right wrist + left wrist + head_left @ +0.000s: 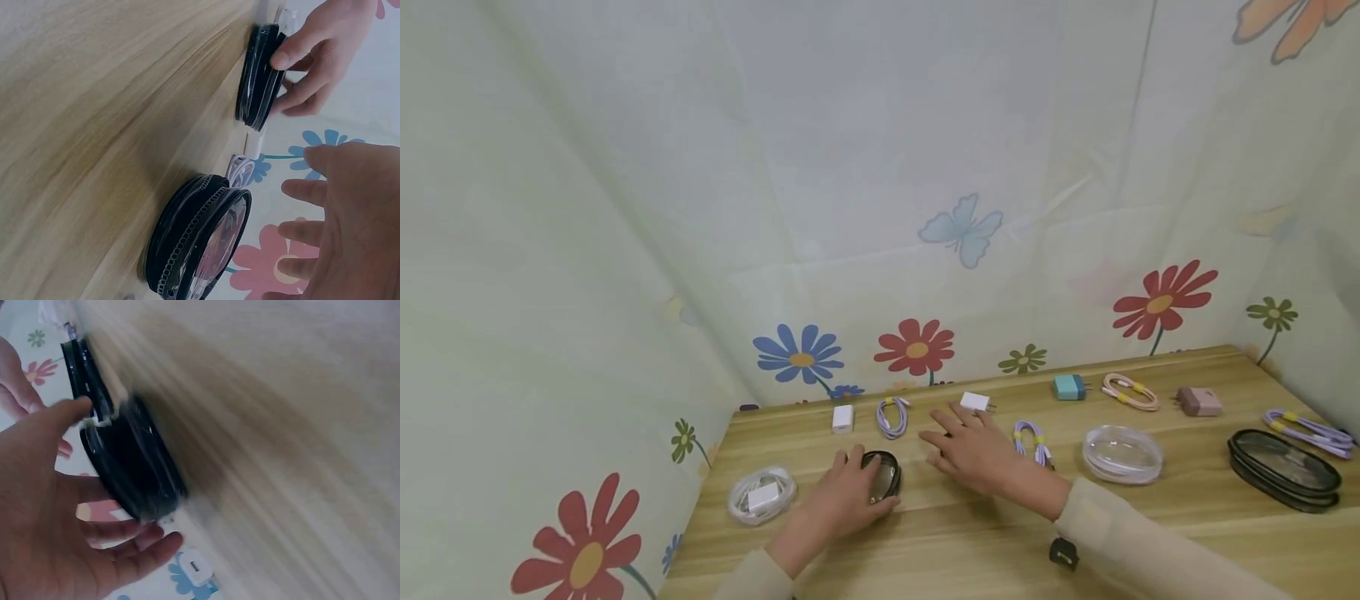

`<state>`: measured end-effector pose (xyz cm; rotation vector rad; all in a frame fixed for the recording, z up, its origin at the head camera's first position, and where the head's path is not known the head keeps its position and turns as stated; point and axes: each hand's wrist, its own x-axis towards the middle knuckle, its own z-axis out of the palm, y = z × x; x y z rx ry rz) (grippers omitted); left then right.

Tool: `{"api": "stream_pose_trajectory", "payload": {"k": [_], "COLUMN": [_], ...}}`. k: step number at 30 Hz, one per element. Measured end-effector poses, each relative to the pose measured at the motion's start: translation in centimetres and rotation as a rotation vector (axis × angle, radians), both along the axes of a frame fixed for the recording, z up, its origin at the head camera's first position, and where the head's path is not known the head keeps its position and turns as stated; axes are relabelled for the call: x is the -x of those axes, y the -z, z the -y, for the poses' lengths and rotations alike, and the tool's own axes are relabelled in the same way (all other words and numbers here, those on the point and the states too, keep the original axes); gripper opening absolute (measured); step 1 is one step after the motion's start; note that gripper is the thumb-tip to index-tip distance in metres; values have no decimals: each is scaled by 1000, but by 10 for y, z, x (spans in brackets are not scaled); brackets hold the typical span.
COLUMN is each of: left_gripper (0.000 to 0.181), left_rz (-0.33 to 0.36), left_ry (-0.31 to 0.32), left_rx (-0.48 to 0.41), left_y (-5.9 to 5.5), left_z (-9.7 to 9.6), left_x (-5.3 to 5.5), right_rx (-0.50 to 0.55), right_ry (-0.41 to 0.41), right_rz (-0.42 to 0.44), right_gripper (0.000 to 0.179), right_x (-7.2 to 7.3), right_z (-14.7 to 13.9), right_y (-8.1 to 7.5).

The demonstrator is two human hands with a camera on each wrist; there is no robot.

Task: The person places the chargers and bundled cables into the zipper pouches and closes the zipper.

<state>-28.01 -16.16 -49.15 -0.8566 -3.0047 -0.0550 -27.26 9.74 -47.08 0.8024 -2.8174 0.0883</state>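
My left hand [838, 497] holds a round, black-rimmed zip case [886, 475] with a clear window, its thumb at the near end and its fingers along the far side. In the left wrist view that case [134, 465] is blurred and lies between thumb and fingers. Palm down, my right hand [981, 457] hovers with fingers spread over a second black zip case [200, 240], mostly hidden under it in the head view. The right wrist view shows that case upright, a toothed zip round its side, and the right fingers apart from it.
Behind the hands lie a white charger [842, 419], a coiled purple cable [892, 418] and another white charger [974, 402]. A clear case [762, 495] is at left. Rightward are a clear case [1122, 455], a blue charger [1069, 387], a pink charger [1199, 402] and a black case [1283, 471].
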Motion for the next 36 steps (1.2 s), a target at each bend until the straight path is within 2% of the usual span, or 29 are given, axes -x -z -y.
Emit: {"api": "stream_pose_trajectory", "payload": {"k": [3, 7, 10, 13, 17, 22, 27, 30, 32, 34, 36], "left_gripper": [87, 95, 97, 95, 93, 90, 87, 85, 82, 80, 81], "left_rz": [33, 49, 41, 48, 112, 216, 283, 286, 274, 255, 237], "left_ry": [-60, -74, -13, 96, 203, 236, 248, 238, 205, 137, 40], "left_rx": [3, 39, 73, 86, 89, 97, 98, 87, 81, 64, 60], "left_y": [-4, -15, -21, -25, -26, -23, -19, -18, -18, -18, -17], "left_z": [-1, 2, 4, 7, 10, 12, 11, 10, 9, 8, 7], "left_x": [-4, -9, -8, -2, 7, 17, 22, 22, 22, 21, 19], "right_rx": [12, 16, -2, -14, 5, 45, 27, 27, 28, 32, 31], "right_ry": [-14, -15, -9, -5, -2, -1, 10, 12, 12, 11, 13], "right_rz": [-3, 7, 17, 25, 53, 91, 106, 111, 120, 126, 129], "right_gripper": [44, 46, 51, 55, 57, 57, 56, 57, 58, 59, 59], "right_x": [0, 0, 1, 3, 8, 15, 18, 19, 20, 20, 21], "right_z": [0, -2, -3, -2, 2, 8, 11, 13, 13, 14, 15], "right_y": [-1, -2, -2, -4, -7, -8, -10, -10, -9, -8, -7]}}
